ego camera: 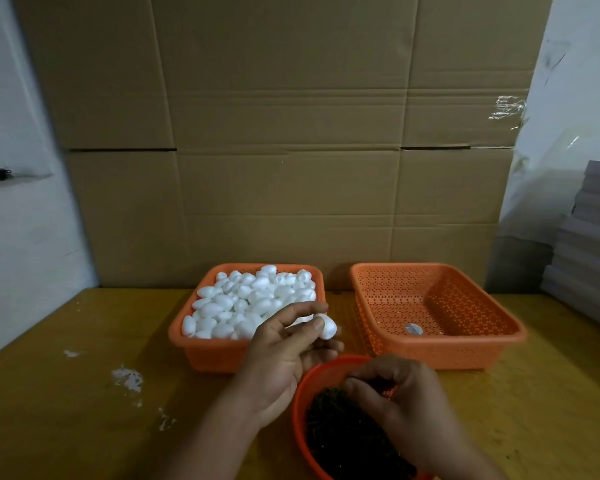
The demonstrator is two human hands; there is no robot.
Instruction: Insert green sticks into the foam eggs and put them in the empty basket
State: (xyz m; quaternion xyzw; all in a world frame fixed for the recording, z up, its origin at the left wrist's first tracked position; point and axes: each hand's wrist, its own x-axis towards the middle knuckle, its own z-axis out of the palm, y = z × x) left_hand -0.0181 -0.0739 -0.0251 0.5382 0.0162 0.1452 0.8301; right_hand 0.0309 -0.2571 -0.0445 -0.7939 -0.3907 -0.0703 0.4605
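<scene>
**First egg in hand, basket still bare**

Cardboard backs the yellow tabletop [66, 427]. Head view: left hand [281, 355] pinches one foam egg [327, 326] above the full basket's [201, 351] near-right corner; right hand [395, 393] curls into the stick bowl [300, 393], hold unclear. Empty basket [499, 344], far-right, holds no eggs.

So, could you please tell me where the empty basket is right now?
In the head view, the empty basket sits on the table's right side, just right of the egg-filled basket and beyond the right hand.
</scene>
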